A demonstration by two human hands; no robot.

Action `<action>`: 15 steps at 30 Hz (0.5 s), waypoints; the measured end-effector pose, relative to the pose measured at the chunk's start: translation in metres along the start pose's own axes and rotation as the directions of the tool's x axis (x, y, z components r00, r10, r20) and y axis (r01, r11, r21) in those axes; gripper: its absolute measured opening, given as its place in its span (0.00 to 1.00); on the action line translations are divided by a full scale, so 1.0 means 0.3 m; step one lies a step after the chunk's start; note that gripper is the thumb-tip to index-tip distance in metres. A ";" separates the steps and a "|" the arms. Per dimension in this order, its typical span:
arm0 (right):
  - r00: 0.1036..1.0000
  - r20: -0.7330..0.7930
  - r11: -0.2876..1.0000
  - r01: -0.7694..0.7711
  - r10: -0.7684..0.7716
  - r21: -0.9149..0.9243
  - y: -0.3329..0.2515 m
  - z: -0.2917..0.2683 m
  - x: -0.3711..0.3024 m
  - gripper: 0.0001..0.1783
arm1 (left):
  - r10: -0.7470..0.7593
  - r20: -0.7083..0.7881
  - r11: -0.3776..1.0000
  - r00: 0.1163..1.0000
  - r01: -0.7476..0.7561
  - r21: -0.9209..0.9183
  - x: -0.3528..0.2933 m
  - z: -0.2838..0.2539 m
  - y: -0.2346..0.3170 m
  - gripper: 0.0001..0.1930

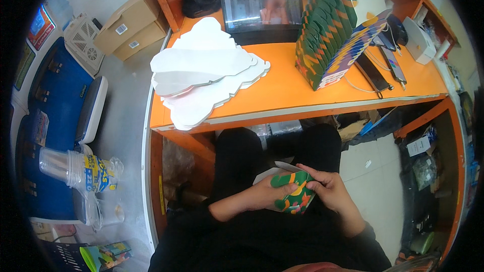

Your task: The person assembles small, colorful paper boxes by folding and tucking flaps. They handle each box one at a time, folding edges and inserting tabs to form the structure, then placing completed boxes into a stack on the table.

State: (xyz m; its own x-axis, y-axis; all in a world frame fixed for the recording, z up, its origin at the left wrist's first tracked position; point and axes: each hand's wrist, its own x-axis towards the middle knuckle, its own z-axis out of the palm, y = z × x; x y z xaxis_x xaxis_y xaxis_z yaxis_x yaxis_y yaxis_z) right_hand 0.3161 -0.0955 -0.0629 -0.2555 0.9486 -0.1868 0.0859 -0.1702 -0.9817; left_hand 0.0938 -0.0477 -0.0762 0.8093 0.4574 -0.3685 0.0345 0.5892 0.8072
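Over my lap, a green printed cardboard food box with orange and yellow patches is held between both hands. My left hand wraps its left side, thumb across the printed face. My right hand grips the upper right edge, with its thumb on the front panel. White inner flaps stick up behind the box, partly hidden by the fingers. A pile of flat white carton blanks lies on the left of the orange desk. Toward the right stands a nested stack of green and purple printed boxes, formed and tilted.
A tablet-like screen stands at the back of the orange desk. Phones and a cable lie at the right. On the metal counter to the left are stacked plastic cups and cardboard cartons. Shelves with clutter flank my right side.
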 end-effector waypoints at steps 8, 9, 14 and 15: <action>0.996 0.077 0.998 -0.037 0.041 -0.045 -0.023 -0.011 -0.004 0.28 | -0.004 -0.012 0.994 1.000 0.005 0.105 0.003 0.005 -0.016 0.36; 0.995 0.087 0.998 -0.053 0.056 -0.038 -0.020 -0.012 -0.002 0.28 | 0.005 -0.027 0.995 1.000 -0.002 0.103 0.003 0.006 -0.019 0.37; 0.995 0.098 0.997 -0.017 0.024 -0.074 0.004 -0.009 0.014 0.27 | -0.105 0.052 0.990 0.993 0.100 0.097 -0.015 -0.015 -0.008 0.36; 0.997 0.077 0.995 -0.001 0.009 -0.095 0.010 -0.005 0.018 0.27 | -0.097 0.044 0.992 0.994 0.093 0.086 -0.012 -0.017 -0.019 0.36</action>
State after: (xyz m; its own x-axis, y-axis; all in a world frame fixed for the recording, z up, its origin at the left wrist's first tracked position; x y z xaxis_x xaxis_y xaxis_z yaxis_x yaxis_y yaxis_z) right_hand 0.3163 -0.0905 -0.0667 -0.3286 0.9235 -0.1977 0.1771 -0.1454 -0.9734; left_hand 0.0877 -0.0494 -0.0818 0.8271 0.3681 -0.4247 0.1601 0.5700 0.8059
